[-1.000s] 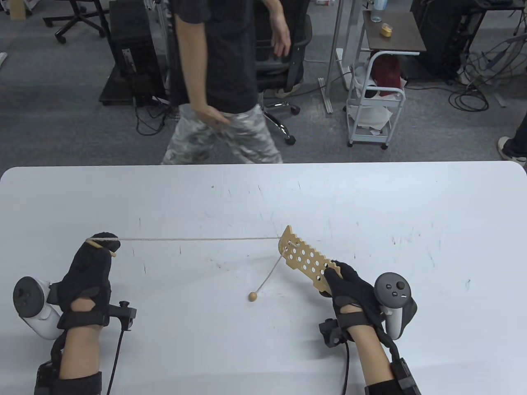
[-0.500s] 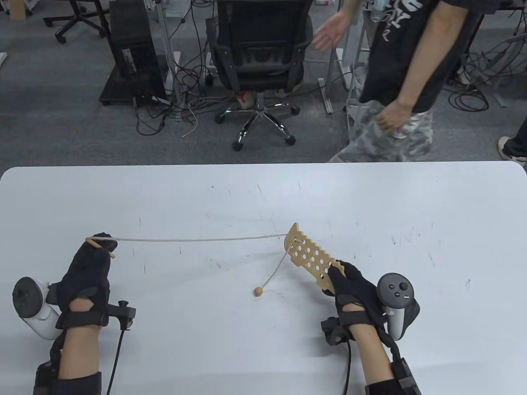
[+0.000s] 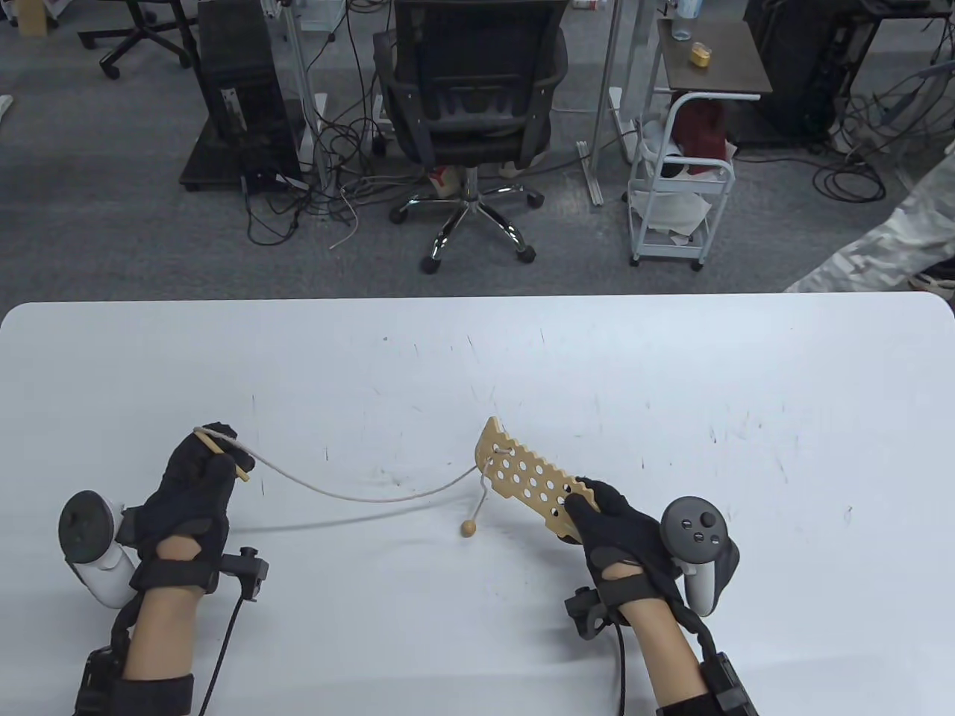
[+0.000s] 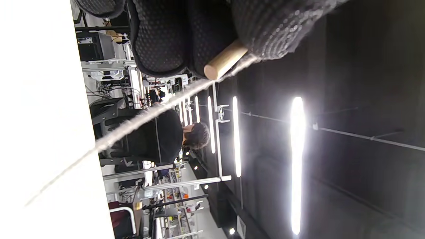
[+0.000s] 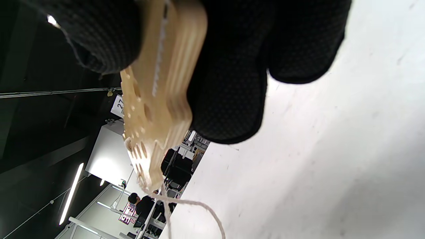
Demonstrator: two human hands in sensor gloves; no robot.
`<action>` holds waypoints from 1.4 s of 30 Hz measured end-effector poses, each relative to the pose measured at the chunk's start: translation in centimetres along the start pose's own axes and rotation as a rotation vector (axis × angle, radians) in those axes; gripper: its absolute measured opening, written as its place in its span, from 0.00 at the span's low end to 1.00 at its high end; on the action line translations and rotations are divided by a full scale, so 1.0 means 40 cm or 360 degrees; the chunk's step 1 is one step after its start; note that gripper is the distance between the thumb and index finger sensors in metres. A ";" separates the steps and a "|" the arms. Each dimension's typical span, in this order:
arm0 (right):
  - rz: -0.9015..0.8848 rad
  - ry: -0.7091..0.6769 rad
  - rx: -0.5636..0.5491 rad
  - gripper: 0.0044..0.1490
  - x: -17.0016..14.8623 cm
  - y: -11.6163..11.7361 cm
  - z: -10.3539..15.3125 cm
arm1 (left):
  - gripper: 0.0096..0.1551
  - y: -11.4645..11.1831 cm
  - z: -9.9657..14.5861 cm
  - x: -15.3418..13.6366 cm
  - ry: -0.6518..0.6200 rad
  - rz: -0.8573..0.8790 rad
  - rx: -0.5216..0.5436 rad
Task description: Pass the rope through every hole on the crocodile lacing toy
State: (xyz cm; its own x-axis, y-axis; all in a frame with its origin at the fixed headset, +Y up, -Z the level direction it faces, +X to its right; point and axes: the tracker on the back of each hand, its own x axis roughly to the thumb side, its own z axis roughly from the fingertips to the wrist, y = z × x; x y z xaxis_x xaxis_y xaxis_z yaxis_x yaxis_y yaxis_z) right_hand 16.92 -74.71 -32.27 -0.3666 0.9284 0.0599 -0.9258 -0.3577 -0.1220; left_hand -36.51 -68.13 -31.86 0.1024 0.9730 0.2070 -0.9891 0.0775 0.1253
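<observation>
Near the surface's front edge, the right hand grips the crocodile toy, while the left hand pinches the rope's wooden needle.

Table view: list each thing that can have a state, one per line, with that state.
Left hand: pinches the wooden needle.
Wooden needle: held, rope tied on.
Rope: slack, sagging to the table, laced through holes at the board's far end.
Bead: resting on the table.
Lacing board: lifted, most holes empty.
Right hand: grips the board's near end.
</observation>
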 end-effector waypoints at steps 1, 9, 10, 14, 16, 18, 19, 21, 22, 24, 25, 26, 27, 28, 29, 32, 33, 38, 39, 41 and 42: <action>-0.0001 -0.0010 0.0014 0.29 0.002 0.004 0.001 | 0.35 -0.006 -0.001 -0.003 0.0012 -0.0019 -0.0023; -0.0003 -0.0077 0.0094 0.29 0.019 0.027 0.011 | 0.43 -0.058 -0.005 -0.026 0.0083 -0.0172 -0.0192; 0.0002 -0.0090 0.0101 0.29 0.023 0.030 0.013 | 0.43 -0.068 -0.005 -0.030 0.0090 -0.0196 -0.0220; 0.0002 -0.0117 0.0146 0.29 0.030 0.046 0.019 | 0.41 -0.101 -0.004 -0.044 0.0109 -0.0270 -0.0292; -0.0015 -0.0114 0.0182 0.29 0.031 0.055 0.022 | 0.40 -0.116 -0.004 -0.052 0.0114 -0.0320 -0.0313; -0.0013 -0.0124 0.0207 0.29 0.033 0.064 0.025 | 0.38 -0.126 -0.003 -0.060 0.0124 -0.0348 -0.0321; -0.0006 -0.0133 0.0214 0.29 0.035 0.067 0.026 | 0.37 -0.128 -0.003 -0.062 0.0128 -0.0356 -0.0318; 0.0002 -0.0148 0.0234 0.29 0.037 0.073 0.028 | 0.33 -0.129 -0.003 -0.068 0.0130 -0.0387 -0.0290; -0.0005 -0.0153 0.0246 0.29 0.039 0.076 0.030 | 0.30 -0.129 -0.004 -0.070 0.0129 -0.0399 -0.0282; -0.0010 -0.0166 0.0266 0.29 0.043 0.081 0.033 | 0.26 -0.129 -0.005 -0.074 0.0133 -0.0417 -0.0273; -0.0008 -0.0174 0.0277 0.29 0.045 0.084 0.035 | 0.25 -0.129 -0.005 -0.076 0.0135 -0.0432 -0.0265; -0.0006 -0.0185 0.0282 0.29 0.047 0.086 0.036 | 0.24 -0.130 -0.005 -0.077 0.0137 -0.0446 -0.0264; -0.0006 -0.0197 0.0295 0.29 0.050 0.089 0.038 | 0.23 -0.133 -0.005 -0.080 0.0140 -0.0458 -0.0271; -0.0008 -0.0200 0.0302 0.29 0.050 0.090 0.038 | 0.23 -0.135 -0.005 -0.081 0.0142 -0.0463 -0.0273; -0.0013 -0.0210 0.0314 0.29 0.053 0.093 0.040 | 0.23 -0.138 -0.005 -0.084 0.0148 -0.0473 -0.0276; -0.0026 -0.0233 0.0346 0.29 0.058 0.099 0.044 | 0.23 -0.142 -0.001 -0.090 0.0187 -0.0502 -0.0248; -0.0039 -0.0239 0.0363 0.29 0.059 0.101 0.045 | 0.23 -0.142 0.002 -0.093 0.0208 -0.0508 -0.0208; -0.0055 -0.0270 0.0416 0.29 0.068 0.112 0.053 | 0.23 -0.155 0.001 -0.116 0.0299 -0.0400 -0.0290; -0.0059 -0.0278 0.0426 0.29 0.071 0.114 0.054 | 0.22 -0.159 0.000 -0.121 0.0312 -0.0386 -0.0311; -0.0068 -0.0286 0.0439 0.29 0.073 0.117 0.057 | 0.22 -0.166 0.000 -0.128 0.0330 -0.0366 -0.0343; -0.0070 -0.0298 0.0450 0.29 0.075 0.119 0.058 | 0.22 -0.171 0.000 -0.132 0.0342 -0.0344 -0.0366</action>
State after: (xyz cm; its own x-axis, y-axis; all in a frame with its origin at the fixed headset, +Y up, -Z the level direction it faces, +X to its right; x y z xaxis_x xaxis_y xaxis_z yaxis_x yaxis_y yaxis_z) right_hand 11.20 -73.84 -30.37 -0.3119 0.9185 0.2430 -0.9203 -0.3556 0.1630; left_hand -30.30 -73.80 -33.83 0.3109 0.9504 -0.0118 -0.9475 0.3089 -0.0823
